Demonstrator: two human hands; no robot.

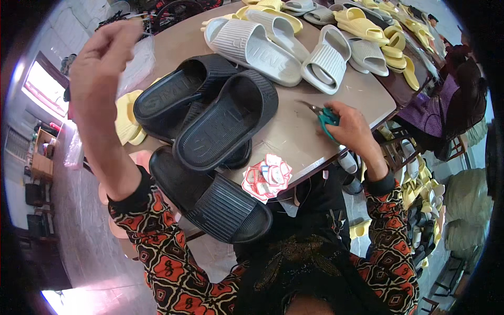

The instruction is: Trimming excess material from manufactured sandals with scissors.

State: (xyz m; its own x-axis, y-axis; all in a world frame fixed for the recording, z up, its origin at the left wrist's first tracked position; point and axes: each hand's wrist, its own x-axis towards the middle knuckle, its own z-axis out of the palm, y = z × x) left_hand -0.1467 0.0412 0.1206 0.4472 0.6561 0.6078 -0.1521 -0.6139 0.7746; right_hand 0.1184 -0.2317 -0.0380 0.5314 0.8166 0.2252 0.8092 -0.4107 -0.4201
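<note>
Both sleeves point(163, 252) carry a bold pattern of orange, black and cream diamonds, ending in plain black knit cuffs point(131, 197) at the wrists. Between the sleeves, the dark front of the garment shows dull gold embroidery point(299, 257).

One head-worn fisheye looks steeply down, close over the table point(294, 131).

A stack of red-and-white paper labels point(266, 177) lies at the near table edge, beside the black slippers. A clear plastic bag point(135, 63) hangs from the raised left hand point(100, 58).
</note>
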